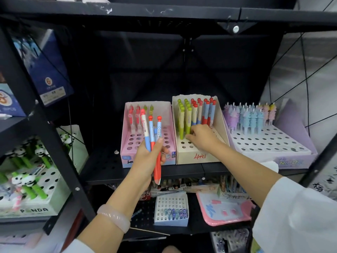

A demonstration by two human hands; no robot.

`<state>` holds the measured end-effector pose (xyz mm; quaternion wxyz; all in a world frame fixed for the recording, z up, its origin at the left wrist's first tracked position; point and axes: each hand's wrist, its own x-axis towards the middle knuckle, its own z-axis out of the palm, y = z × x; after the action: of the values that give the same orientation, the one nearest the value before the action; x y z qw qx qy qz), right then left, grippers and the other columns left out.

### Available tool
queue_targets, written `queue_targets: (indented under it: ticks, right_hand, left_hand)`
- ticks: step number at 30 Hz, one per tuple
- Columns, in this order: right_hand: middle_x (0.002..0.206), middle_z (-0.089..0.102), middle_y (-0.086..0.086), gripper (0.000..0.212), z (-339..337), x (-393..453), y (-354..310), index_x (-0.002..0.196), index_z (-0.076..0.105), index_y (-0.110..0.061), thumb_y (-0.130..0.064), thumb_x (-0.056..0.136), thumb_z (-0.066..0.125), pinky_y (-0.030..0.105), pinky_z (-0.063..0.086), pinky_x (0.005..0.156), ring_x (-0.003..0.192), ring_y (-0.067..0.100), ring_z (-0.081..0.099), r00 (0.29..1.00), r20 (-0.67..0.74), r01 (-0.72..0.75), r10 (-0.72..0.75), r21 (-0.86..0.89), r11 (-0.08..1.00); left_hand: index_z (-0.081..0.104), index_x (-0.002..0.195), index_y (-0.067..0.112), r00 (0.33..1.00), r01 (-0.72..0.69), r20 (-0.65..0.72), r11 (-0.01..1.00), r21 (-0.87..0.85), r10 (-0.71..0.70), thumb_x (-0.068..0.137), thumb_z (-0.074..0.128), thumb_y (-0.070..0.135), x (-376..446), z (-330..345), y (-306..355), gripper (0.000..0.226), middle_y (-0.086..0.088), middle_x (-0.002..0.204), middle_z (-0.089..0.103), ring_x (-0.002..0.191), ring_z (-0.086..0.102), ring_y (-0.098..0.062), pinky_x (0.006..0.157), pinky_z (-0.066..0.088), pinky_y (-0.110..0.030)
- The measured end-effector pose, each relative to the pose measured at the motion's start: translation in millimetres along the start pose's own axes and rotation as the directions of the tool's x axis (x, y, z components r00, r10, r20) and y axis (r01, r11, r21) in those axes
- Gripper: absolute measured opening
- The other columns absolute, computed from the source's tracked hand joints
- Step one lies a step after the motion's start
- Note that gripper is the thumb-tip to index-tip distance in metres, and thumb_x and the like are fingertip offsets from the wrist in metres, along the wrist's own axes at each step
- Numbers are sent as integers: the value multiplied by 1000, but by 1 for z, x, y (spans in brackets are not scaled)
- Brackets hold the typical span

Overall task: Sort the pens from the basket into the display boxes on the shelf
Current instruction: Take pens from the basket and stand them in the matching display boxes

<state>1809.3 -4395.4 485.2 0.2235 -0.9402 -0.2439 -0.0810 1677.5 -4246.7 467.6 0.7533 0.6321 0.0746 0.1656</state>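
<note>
Red-capped pens (151, 136) sat fanned in her left hand (147, 157) as stock, right hand (202, 137) pinching a green pen (187, 123) into the cream box (191, 157)

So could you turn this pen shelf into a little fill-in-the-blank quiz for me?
1. The left hand holds a bunch of ____ red-capped pens.
2. The right hand reaches into the ____ display box.
3. The green pens stand in the ____ part of that box.
4. The wrist with the pink bangle is the ____ one.

Missing words: three; cream; left; left
</note>
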Motion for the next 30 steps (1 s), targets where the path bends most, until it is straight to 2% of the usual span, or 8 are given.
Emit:
queue_targets:
  ticks: [3,7,11,13,20,22,25,30]
  right_hand:
    - [62,47,-3,25,-5,-5,-5,77,55,-10,-32,89,61,22,32,49,60,13,48,997,-16,-72,71,-32,997]
    - [73,56,-3,27,-17,-21,-22,93,60,-10,-36,90,57,20,40,54,65,12,51,953,-291,-37,81,155,987]
    - [77,59,-12,17,-26,-37,-53,90,63,-21,-34,92,53,8,42,55,60,-8,54,991,20,97,-132,576,812]
    - [73,58,-8,17,-26,-40,-57,85,64,-16,-28,92,54,11,45,58,59,-5,52,987,28,109,-160,619,778]
    - [71,60,0,18,-47,-31,-30,86,51,-18,-22,99,39,15,49,51,51,2,58,979,-145,33,144,807,590]
    - [71,59,1,17,-60,-24,-15,88,48,-18,-23,100,38,16,49,49,51,5,58,939,-259,62,227,776,628]
    - [71,60,7,15,-72,-13,6,97,48,-8,-20,100,39,30,50,54,58,17,59,850,-491,98,191,504,858]
    - [74,63,16,24,-69,-2,21,107,46,0,-22,100,38,40,48,57,67,31,60,861,-504,34,73,201,979]
  left_hand:
    - [54,90,17,1000,-14,-1,1000,13,14,94,51,27,-1,-1,-1,11,5,56,63,46,52,-6,48,47,-18]
    - [55,86,13,1000,-29,6,999,30,29,93,53,25,-3,2,-1,14,6,55,62,45,52,-4,48,47,-17]
    - [55,86,16,996,-61,62,997,49,58,93,53,24,-6,14,0,11,6,56,60,47,51,-5,47,46,-18]
    - [55,88,16,995,-72,69,996,52,69,94,52,23,-7,21,0,9,6,56,60,47,52,-6,47,46,-18]
    - [55,93,16,999,-7,52,999,31,6,96,47,18,-6,27,-5,9,4,57,64,46,53,-7,46,46,-19]
    - [55,91,18,999,3,47,1000,25,-5,96,46,14,-5,29,-7,10,4,56,64,44,51,-6,43,44,-18]
    - [55,92,18,999,15,45,1000,16,-16,95,47,13,-2,33,-7,9,4,55,63,43,50,-5,43,42,-17]
    - [55,93,18,999,22,49,1000,-15,-22,95,49,15,1,35,-5,8,4,55,62,43,50,-6,43,43,-17]
